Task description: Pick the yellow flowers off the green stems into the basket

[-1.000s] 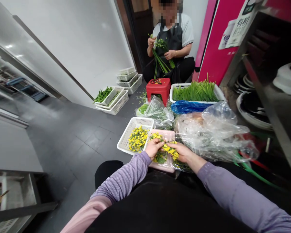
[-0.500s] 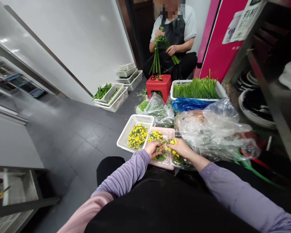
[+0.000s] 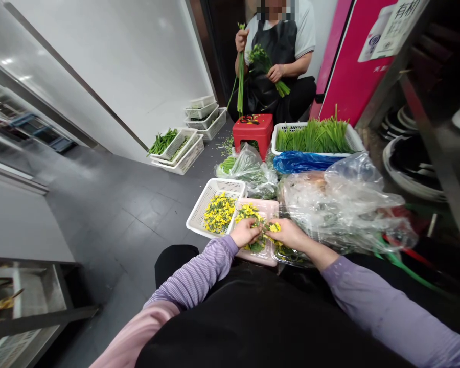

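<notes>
Over a pink tray [image 3: 269,207] my left hand [image 3: 246,232] is closed, its fingertips pinching at green stems of the yellow flowers. My right hand [image 3: 290,235] is closed on a sprig of yellow flowers [image 3: 274,227], close beside the left fingertips. More yellow flowers with green leaves [image 3: 249,212] lie in the pink tray. A white perforated basket [image 3: 198,214] to the left holds a heap of yellow flowers [image 3: 219,212]. Under and beside my right hand is a clear plastic container with more greens, partly hidden.
Bagged greens [image 3: 253,174] and a large clear plastic bag [image 3: 341,204] lie ahead. Beyond are a red stool [image 3: 253,134] and a white basket of green stalks [image 3: 314,137]. A seated person [image 3: 276,56] holds green stems. White baskets [image 3: 184,161] stand on the floor at left.
The view has shifted slightly. My hands stay over the pink tray, the left one turned a little more palm-down. The other person's one hand has risen with some stems, apart from the bunch.
</notes>
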`<action>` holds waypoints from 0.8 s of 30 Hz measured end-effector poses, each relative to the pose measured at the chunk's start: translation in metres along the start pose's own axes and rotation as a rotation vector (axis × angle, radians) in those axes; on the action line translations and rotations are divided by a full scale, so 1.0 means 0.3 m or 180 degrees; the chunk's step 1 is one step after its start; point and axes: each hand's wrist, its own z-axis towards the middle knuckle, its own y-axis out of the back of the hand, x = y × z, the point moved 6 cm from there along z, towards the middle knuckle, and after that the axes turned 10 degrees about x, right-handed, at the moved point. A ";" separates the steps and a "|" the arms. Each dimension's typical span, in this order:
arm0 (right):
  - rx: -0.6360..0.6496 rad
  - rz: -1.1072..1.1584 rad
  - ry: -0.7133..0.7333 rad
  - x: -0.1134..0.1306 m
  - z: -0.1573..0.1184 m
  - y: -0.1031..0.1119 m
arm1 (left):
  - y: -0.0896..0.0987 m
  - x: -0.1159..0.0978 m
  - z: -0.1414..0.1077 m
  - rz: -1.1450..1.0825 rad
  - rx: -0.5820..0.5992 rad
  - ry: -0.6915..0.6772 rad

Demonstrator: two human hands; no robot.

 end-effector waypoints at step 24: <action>-0.0017 0.2672 -0.0067 -0.048 0.000 0.000 | -0.006 0.002 -0.027 -0.0158 0.0224 0.0273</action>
